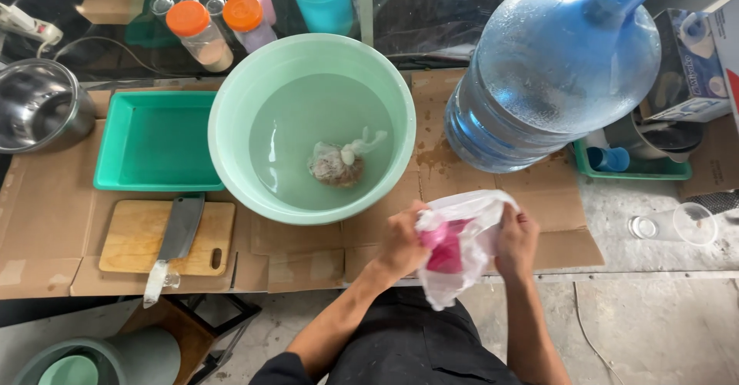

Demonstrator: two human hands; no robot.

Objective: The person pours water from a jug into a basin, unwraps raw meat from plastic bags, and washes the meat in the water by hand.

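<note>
Item: thin white plastic bag [466,231] with something pink inside, held up at the near edge of the surface [554,192], just right of centre. I read the left hand [402,245] as closed around the bag's left side, pinching film and the pink lump together; the right hand [517,240] is closed on the bag's upper right edge, fingers curled over the film. Both grips look firm, neither open. Surroundings: a pale green basin [312,127] of water stands just beyond the hands, with a small tied mesh pouch [339,162] lying on its bottom; a large blue water jug [554,65] lies tilted on the far right; a green tray [158,140] sits left of the basin; a wooden cutting board [165,239] on the near left carries a cleaver [177,242] whose handle overhangs the board's near edge; a clear cup [677,225] stands on the near right. Risks, as I judge them: the bag hangs partly past the surface edge, so a slipped grip could drop the contents to the floor; the film looks thin and could tear if pulled two ways; the jug, tilted and rounded, could roll; an elbow swinging left could nudge the overhanging cleaver handle.
</note>
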